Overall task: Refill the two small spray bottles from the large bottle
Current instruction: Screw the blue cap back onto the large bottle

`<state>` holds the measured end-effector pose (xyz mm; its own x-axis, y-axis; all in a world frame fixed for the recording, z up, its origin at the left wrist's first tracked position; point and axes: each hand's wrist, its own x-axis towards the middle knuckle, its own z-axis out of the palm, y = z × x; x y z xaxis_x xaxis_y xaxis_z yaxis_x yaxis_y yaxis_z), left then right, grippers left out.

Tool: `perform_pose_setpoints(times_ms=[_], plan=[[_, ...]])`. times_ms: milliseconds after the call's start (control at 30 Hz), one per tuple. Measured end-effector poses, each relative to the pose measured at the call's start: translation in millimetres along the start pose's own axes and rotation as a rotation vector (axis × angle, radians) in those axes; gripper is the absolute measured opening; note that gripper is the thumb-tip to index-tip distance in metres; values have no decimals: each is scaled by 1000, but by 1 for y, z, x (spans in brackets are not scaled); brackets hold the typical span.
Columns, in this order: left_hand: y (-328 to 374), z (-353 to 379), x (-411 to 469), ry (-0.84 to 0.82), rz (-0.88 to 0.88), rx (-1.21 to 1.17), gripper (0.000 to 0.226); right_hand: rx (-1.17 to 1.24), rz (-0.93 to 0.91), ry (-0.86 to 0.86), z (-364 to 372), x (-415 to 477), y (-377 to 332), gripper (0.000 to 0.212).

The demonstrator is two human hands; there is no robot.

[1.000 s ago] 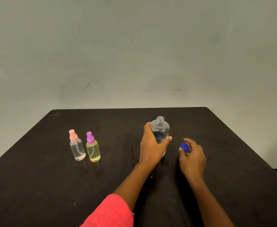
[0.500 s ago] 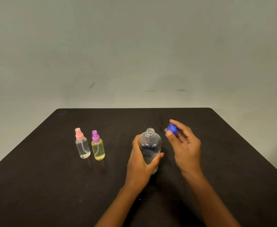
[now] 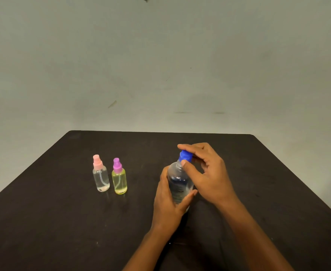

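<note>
The large clear bottle (image 3: 178,183) stands upright on the black table (image 3: 63,222), right of centre. My left hand (image 3: 167,204) grips its body from the left side. My right hand (image 3: 205,173) pinches the blue cap (image 3: 185,155) between thumb and fingers, right on top of the bottle's neck. To the left stand two small spray bottles side by side: a clear one with a pink sprayer (image 3: 100,174) and a yellow one with a purple sprayer (image 3: 119,177), both capped and upright.
A plain grey-green wall (image 3: 160,65) rises behind the table's far edge. The table's right edge runs diagonally down at the right of the view.
My right hand lifted the blue cap from beside the bottle, carried it left and set it on the bottle's open neck. My left hand kept its hold on the bottle.
</note>
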<state>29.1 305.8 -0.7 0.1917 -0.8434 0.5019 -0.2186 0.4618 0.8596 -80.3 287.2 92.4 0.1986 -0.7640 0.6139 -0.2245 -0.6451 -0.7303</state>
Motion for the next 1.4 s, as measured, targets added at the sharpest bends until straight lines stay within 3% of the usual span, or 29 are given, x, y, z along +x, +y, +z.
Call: perform_pose_setpoints(times_ms=[300,500,800,1033,1233,1400], plan=[[0,-2,3,-7,53,-1,71,-88,2,-103,4,-4,3,41],[-1,-1,2,-9,45,14,72,116,141,-187,1,-8,7,39],[0,-1,2,-2,46,15,69,321,154,59,15,-12,13,35],[-6,-3,2,-6,67,26,70,184,198,215,34,-13,12,35],[-5,-3,3,-11,82,20,71,311,187,128,31,-16,12,52],[-2,-2,4,-7,65,5,71,389,151,44,23,-12,11,38]])
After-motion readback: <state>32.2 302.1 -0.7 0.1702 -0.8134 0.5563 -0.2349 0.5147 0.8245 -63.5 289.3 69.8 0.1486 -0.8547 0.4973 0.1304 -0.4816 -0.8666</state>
